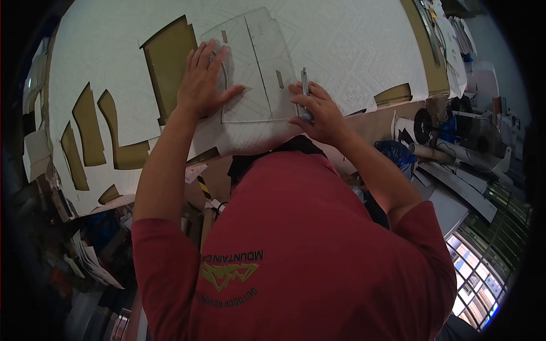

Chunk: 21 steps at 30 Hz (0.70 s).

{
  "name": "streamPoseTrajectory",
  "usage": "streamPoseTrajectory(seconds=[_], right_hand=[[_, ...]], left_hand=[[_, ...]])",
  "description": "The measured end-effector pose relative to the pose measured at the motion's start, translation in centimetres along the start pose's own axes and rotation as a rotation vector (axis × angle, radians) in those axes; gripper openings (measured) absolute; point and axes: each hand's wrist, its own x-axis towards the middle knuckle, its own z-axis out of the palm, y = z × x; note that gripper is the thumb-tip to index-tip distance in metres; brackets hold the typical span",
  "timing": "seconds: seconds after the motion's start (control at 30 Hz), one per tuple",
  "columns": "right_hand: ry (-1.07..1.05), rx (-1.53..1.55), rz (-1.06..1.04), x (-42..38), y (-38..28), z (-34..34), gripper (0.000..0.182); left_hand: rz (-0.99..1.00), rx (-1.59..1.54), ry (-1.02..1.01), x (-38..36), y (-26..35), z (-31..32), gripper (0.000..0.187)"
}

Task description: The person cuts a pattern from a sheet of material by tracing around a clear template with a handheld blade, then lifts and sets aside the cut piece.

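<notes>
A clear template point(239, 68) with a dark line down its middle lies flat on the white patterned fabric point(352, 45). My left hand point(203, 79) rests open on the template's left part, fingers pointing away from me and thumb out to the side. At the template's lower right edge, my right hand point(321, 113) is closed around a slim silver pen-like tool point(305, 82), held upright. Whether its lower tip touches the fabric is hidden by my fingers. Cut-out openings point(168, 62) in the fabric left of the template show a brownish surface underneath.
More narrow cut-outs point(88, 125) run along the fabric's left side, and another opening point(392, 95) lies near its right front edge. Long tools and papers line the far right of the table. Beyond it at right stand a fan point(424, 125) and a blue plastic bag point(395, 154).
</notes>
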Motion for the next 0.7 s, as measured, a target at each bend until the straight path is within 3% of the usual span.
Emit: streamPoseTrajectory(seconds=[0.7], right_hand=[[-0.009,-0.033,-0.033,0.05,0.17,0.05,0.047]], left_hand=[[-0.003,0.023,-0.010,0.19,-0.09,-0.03,0.097]])
